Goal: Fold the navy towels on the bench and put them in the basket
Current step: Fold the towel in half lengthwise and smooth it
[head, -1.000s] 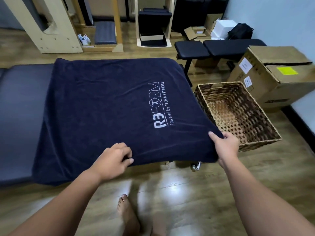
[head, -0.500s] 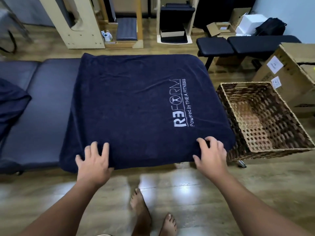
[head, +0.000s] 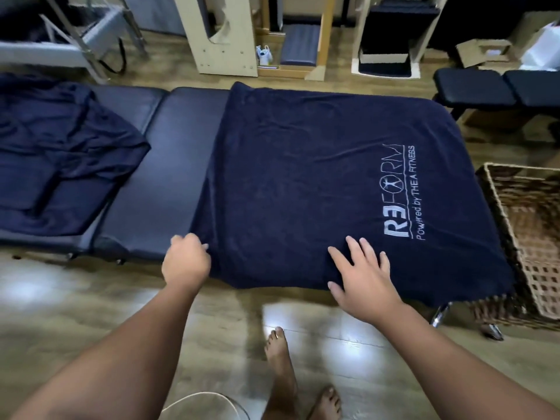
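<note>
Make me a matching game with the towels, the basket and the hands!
Things:
1. logo towel
2. crumpled towel
3. basket
4. left hand
5. right hand

States:
A. on the floor, nothing visible inside
B. pinching a towel corner
C. bunched at the bench's left end
D. spread flat
E. lying flat, fingers spread

Pairs: 1-D, 2-C, 3-A, 4-B, 5-E

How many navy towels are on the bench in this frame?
2: the spread towel with the logo lies at the bench's right end beside the basket; a crumpled towel lies at the left end.
</note>
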`<move>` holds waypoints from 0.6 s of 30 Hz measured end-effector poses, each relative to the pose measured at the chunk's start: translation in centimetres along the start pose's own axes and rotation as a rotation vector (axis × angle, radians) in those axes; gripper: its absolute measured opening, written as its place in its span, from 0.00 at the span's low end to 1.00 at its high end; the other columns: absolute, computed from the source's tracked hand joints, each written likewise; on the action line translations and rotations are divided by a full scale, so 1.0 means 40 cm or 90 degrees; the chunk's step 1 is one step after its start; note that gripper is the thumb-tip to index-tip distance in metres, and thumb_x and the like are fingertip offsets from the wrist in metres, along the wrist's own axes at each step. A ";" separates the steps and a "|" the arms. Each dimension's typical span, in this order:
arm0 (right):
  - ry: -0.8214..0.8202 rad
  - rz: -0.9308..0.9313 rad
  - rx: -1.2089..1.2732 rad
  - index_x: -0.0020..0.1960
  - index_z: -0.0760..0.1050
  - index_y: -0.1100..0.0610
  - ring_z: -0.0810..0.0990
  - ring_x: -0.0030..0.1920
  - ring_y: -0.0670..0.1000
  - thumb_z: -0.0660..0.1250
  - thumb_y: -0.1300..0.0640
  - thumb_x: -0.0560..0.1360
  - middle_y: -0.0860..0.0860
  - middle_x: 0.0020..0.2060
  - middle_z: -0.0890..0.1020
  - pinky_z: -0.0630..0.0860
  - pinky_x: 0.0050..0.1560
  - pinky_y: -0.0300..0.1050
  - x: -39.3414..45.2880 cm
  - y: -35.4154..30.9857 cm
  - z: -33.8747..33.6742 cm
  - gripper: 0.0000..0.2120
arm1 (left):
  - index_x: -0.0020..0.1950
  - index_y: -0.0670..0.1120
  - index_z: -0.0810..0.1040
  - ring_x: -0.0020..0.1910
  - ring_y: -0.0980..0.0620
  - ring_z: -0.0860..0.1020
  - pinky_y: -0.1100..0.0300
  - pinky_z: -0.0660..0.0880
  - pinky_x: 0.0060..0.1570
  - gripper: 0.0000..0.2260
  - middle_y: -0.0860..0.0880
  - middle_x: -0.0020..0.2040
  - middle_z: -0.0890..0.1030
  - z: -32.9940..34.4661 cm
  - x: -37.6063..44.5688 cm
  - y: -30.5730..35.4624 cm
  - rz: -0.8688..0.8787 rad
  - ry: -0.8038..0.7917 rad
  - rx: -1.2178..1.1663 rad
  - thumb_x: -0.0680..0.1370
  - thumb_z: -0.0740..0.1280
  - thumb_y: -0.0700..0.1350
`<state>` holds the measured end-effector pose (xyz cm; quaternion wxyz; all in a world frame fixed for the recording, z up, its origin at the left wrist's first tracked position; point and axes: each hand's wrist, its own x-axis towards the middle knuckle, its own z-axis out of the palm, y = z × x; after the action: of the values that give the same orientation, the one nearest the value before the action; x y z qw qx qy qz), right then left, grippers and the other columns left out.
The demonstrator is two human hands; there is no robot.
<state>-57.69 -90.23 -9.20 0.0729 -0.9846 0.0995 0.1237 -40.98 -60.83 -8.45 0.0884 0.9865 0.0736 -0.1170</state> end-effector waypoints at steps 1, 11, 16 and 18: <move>-0.007 0.003 0.002 0.81 0.51 0.45 0.42 0.80 0.61 0.60 0.40 0.80 0.56 0.81 0.47 0.49 0.76 0.70 0.005 -0.005 -0.004 0.33 | 0.54 0.40 0.77 0.53 0.34 0.77 0.49 0.71 0.47 0.10 0.39 0.57 0.74 -0.004 0.010 -0.002 0.005 -0.011 0.003 0.84 0.63 0.47; -0.020 0.025 -0.027 0.81 0.45 0.43 0.42 0.80 0.65 0.59 0.35 0.78 0.52 0.81 0.45 0.51 0.72 0.76 0.009 0.001 0.004 0.38 | 0.51 0.42 0.74 0.54 0.35 0.76 0.46 0.72 0.53 0.12 0.40 0.51 0.78 0.007 0.048 -0.124 -0.025 0.035 -0.177 0.83 0.61 0.51; -0.020 0.028 -0.034 0.82 0.43 0.42 0.42 0.80 0.64 0.59 0.35 0.78 0.51 0.81 0.44 0.50 0.73 0.76 0.009 0.005 0.012 0.39 | 0.43 0.44 0.74 0.51 0.34 0.77 0.47 0.74 0.50 0.11 0.39 0.48 0.78 -0.012 0.091 -0.087 0.036 0.001 -0.111 0.81 0.67 0.49; -0.016 0.027 -0.035 0.81 0.43 0.41 0.42 0.80 0.64 0.60 0.36 0.78 0.51 0.81 0.44 0.51 0.73 0.76 0.008 0.010 0.014 0.39 | 0.44 0.41 0.75 0.54 0.33 0.77 0.47 0.74 0.51 0.11 0.37 0.50 0.79 -0.016 0.100 -0.089 -0.010 0.006 -0.104 0.82 0.64 0.47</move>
<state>-57.60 -90.57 -9.87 0.0446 -0.9823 0.1161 0.1402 -37.57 -56.76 -9.37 0.1675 0.9758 0.0914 -0.1068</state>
